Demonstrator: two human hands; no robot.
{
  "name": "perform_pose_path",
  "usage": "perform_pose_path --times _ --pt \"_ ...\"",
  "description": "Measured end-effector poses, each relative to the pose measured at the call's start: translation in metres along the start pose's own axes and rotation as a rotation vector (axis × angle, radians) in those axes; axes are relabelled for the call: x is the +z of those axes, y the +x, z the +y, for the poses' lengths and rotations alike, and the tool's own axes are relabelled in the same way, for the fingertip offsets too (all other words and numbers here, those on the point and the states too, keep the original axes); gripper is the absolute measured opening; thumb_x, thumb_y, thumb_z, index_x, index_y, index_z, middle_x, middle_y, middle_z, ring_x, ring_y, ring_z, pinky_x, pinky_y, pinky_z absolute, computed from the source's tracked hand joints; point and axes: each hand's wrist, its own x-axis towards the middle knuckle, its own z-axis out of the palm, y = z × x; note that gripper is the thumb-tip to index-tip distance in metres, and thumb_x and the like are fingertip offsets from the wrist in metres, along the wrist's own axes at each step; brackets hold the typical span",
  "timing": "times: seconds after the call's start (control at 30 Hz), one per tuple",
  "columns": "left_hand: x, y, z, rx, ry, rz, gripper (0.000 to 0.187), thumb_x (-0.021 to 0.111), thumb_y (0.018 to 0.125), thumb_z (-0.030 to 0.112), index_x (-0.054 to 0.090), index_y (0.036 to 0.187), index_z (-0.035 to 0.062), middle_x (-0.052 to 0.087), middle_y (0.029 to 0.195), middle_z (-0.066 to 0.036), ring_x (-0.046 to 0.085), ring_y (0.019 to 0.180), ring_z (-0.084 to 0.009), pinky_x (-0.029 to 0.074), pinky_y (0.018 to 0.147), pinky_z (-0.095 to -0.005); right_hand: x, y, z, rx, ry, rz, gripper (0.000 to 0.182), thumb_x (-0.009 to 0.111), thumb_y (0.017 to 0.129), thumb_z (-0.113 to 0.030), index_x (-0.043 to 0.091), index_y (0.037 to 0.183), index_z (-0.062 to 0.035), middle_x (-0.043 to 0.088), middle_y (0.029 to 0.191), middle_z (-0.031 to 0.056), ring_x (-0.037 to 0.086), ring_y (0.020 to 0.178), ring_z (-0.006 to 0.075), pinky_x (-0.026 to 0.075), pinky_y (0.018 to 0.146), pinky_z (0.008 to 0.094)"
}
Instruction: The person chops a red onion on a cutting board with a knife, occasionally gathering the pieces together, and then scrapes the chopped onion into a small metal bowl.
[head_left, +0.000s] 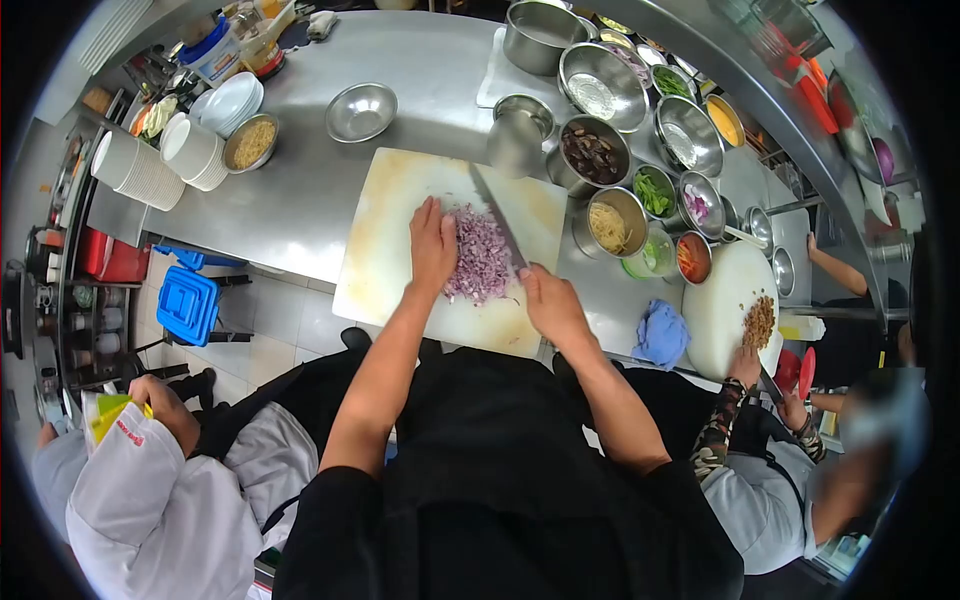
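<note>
A heap of finely chopped red onion (pixel 481 262) lies on the white cutting board (pixel 385 265) in front of me. My right hand (pixel 552 303) is wrapped round the handle of a kitchen knife (pixel 497 212). Its long blade rests along the right side of the onion, with the tip toward the far edge of the board. On the other side of the heap, my left hand (pixel 431 245) lies with fingers stretched out, touching the onion's left edge and holding nothing.
An empty steel bowl (pixel 361 113) stands beyond the board. Several steel pots and bowls, including noodles (pixel 610 228), crowd the right. A blue cloth (pixel 660 333) lies near the front edge. At right a co-worker cuts brown food (pixel 759 322); another person stands left. Stacked white bowls (pixel 135 168) are at left.
</note>
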Motion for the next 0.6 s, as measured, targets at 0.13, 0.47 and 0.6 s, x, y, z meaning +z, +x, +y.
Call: perform_pose_path --times 0.13,0.47,0.6 --pt "0.016 0.046 0.001 0.166 0.17 -0.233 0.031 0.055 0.093 0.023 0.066 0.105 -0.0034 0.065 0.103 -0.019 0.057 0.101 -0.0378 0.044 0.089 -0.0452 0.007 0.007 0.029 0.07 -0.121 0.079 0.036 0.04 0.102 -0.029 0.06 0.105 0.0009 0.065 0.086 0.0306 0.062 0.087 0.0504 0.048 0.08 0.0556" --pt "-0.02 0.001 0.019 0.112 -0.126 -0.106 0.026 0.05 0.096 0.02 0.062 0.106 -0.0014 0.062 0.111 -0.021 0.055 0.107 -0.0394 0.041 0.098 -0.0445 0.031 -0.016 -0.002 0.033 0.051 0.018 0.035 0.043 0.101 -0.028 0.059 0.096 0.0023 0.064 0.082 0.031 0.061 0.082 0.0517 0.047 0.077 0.0572" --pt "-0.002 -0.017 -0.001 0.107 -0.1 -0.06 0.043 0.039 0.103 0.025 0.051 0.13 -0.0065 0.052 0.13 -0.024 0.048 0.12 -0.0401 0.036 0.107 -0.0444 0.04 0.0 0.002 -0.017 0.001 -0.025 0.034 0.043 0.101 -0.028 0.059 0.096 0.0021 0.064 0.082 0.0313 0.061 0.083 0.0505 0.046 0.076 0.0578"
